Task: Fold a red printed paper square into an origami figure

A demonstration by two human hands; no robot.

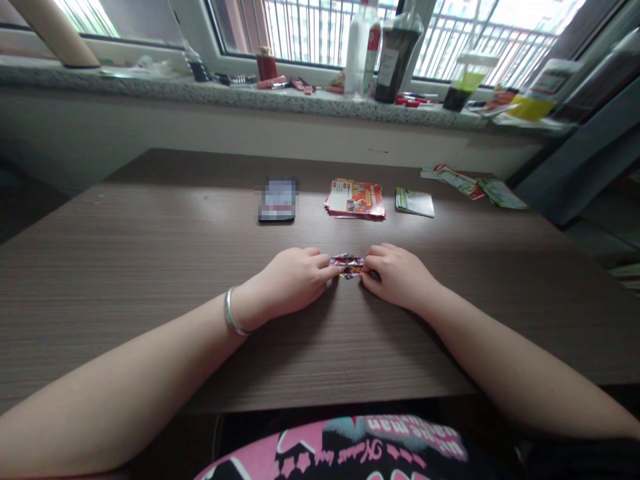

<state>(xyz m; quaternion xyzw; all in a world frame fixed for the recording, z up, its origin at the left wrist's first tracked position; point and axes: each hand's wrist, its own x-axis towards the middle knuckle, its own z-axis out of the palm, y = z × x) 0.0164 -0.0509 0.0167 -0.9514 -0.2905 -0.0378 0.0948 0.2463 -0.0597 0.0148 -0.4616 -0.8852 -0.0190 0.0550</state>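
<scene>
A small folded piece of colourful printed paper (347, 265) lies on the brown wooden table (150, 253) in front of me. My left hand (290, 280) has its fingers curled and pinches the paper's left end. My right hand (397, 275) is closed the same way on the paper's right end. Both hands rest on the table top, knuckles up. A silver bangle (231, 312) circles my left wrist.
Behind the hands lie a dark phone (278, 199), a stack of red printed leaflets (356, 199), a green leaflet (415, 202) and more leaflets (457, 180) at the far right. Bottles (395, 53) and small items line the stone windowsill (150, 87).
</scene>
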